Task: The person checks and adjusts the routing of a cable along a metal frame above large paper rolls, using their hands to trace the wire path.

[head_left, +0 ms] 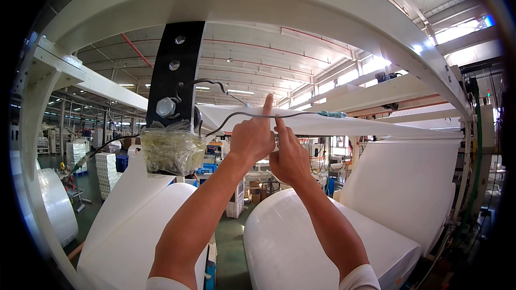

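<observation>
Your left hand [251, 138] and right hand [288, 157] reach up, fingers pinched on the thin grey wire [242, 115] running along the white web [344, 124] overhead. It looks light and springy; hold it near the bend, gently.

Bracket [174, 70] left of both hands, rolls [301, 236] below them

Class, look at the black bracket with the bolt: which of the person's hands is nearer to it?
Left. The left hand is just right of the black bracket; the right hand is farther right, beyond the left hand.
</observation>
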`<act>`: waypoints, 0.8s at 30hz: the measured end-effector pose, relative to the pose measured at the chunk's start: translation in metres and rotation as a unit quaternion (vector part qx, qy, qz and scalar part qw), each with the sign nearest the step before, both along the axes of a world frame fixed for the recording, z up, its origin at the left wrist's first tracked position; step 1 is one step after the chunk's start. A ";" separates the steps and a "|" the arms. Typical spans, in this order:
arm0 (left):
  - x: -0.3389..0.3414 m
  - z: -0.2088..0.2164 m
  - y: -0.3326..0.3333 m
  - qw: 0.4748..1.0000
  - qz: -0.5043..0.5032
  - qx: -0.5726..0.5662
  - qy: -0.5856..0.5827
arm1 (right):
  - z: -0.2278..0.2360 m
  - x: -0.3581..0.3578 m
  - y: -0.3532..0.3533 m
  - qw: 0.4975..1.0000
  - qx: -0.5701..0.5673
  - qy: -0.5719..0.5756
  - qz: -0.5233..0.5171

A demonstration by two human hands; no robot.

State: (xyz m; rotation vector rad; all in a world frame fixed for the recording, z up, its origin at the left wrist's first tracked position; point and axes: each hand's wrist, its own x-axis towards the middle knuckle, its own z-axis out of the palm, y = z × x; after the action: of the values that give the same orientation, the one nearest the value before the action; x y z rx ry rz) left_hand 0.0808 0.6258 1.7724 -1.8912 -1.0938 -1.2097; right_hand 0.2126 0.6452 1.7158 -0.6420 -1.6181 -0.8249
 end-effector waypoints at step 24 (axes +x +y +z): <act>0.001 -0.022 0.016 0.865 -0.427 -0.018 -0.262 | 0.009 0.004 0.012 0.984 0.107 0.080 0.115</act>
State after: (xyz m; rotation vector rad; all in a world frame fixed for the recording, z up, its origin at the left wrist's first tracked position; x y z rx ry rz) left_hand 0.0817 0.6414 1.7505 -2.2119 -0.4650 -2.3069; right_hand 0.2168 0.6577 1.7244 -0.3519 -1.4034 -0.7449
